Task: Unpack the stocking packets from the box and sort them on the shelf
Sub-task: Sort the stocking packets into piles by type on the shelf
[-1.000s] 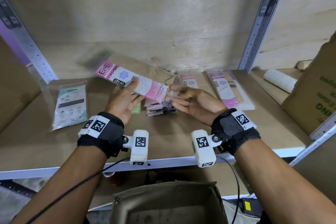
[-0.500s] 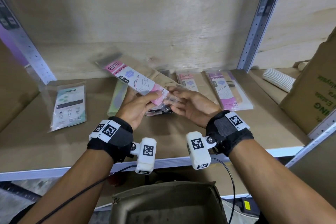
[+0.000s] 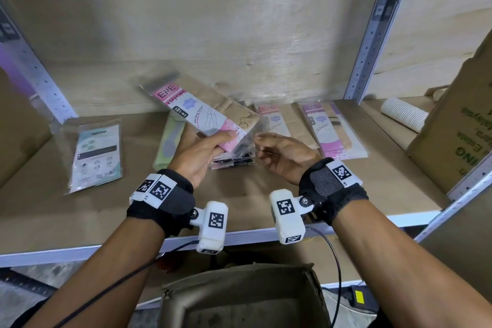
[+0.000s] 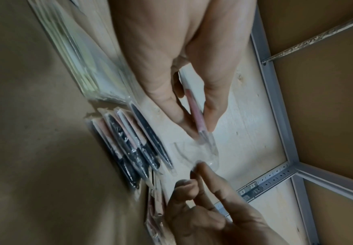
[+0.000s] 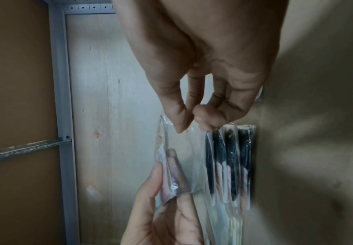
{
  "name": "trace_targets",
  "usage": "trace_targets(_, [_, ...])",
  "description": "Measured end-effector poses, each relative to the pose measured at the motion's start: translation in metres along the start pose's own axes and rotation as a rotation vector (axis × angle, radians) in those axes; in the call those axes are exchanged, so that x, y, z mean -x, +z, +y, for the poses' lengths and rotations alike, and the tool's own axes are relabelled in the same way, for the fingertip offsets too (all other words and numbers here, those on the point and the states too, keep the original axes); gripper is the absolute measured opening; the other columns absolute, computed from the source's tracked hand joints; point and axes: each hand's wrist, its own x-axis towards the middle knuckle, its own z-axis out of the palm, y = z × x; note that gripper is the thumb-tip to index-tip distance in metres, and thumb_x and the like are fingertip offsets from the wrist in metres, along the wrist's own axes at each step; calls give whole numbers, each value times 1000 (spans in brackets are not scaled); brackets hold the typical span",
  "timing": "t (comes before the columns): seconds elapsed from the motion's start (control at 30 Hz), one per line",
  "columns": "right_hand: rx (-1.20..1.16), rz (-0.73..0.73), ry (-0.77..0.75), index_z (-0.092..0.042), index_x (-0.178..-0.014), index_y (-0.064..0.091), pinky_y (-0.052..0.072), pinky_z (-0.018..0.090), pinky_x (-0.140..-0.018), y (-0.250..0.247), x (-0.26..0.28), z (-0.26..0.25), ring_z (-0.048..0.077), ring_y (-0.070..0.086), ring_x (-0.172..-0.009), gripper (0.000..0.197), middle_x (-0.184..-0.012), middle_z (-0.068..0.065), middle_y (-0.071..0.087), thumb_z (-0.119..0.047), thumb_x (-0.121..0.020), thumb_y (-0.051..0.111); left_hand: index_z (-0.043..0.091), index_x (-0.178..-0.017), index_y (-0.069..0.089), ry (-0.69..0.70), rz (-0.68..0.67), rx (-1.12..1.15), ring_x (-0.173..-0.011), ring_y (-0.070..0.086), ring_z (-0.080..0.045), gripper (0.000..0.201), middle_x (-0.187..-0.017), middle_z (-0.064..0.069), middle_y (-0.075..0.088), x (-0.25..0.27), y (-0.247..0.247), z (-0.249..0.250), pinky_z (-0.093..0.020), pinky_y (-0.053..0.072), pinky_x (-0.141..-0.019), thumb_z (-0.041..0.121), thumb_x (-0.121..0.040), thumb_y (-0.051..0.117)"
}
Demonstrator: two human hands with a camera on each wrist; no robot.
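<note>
My left hand (image 3: 213, 150) grips a pink ENE stocking packet (image 3: 197, 114) by its lower end, thumb on top, and holds it tilted above the shelf (image 3: 80, 221). In the left wrist view the packet (image 4: 194, 107) sits edge-on between thumb and fingers. My right hand (image 3: 262, 141) pinches the packet's clear plastic end, as the right wrist view shows (image 5: 190, 122). Under both hands a small stack of dark stocking packets (image 3: 234, 162) lies on the shelf. The open cardboard box (image 3: 245, 298) stands below the shelf edge.
Two pink-and-beige packets (image 3: 274, 122) (image 3: 332, 130) lie at the back right, a green packet (image 3: 170, 138) left of the stack, a teal one (image 3: 97, 154) further left. A large carton (image 3: 458, 136) and a white roll (image 3: 402, 114) stand beyond the metal upright (image 3: 372, 34).
The pink packet has swung from lying crosswise to pointing up and away to the left. My left hand moved from under its middle to its lower end; the right hand stayed at the clear end.
</note>
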Motion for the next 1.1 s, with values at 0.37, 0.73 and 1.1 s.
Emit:
trace_targets(0.37, [-199, -143, 29, 6, -114, 59, 62, 34, -73, 0, 10, -20, 29, 75, -90, 21, -104, 23, 73, 1, -98, 46, 11, -135, 49, 12, -73, -156, -111, 70, -25, 62, -121, -11, 71, 3, -6, 12, -39, 60, -86, -7, -81, 74])
trace_targets(0.73, [239, -190, 33, 3, -108, 69, 61, 30, -74, -7, 18, -24, 26, 73, -95, 35, -107, 17, 74, -16, -80, 77, 33, -129, 56, -165, -369, -442, -108, 71, -15, 60, -117, 5, 74, 12, -18, 28, -32, 61, -78, 1, -82, 76])
trace_targets(1.1, [491, -159, 160, 3, -92, 67, 60, 24, -55, 6, 22, -3, 30, 74, -76, 11, -92, 22, 75, 4, -82, 73, 25, -115, 67, -347, -435, -696, -88, 76, -21, 60, -102, -1, 78, 25, -38, 38, -26, 60, -68, 24, -59, 88])
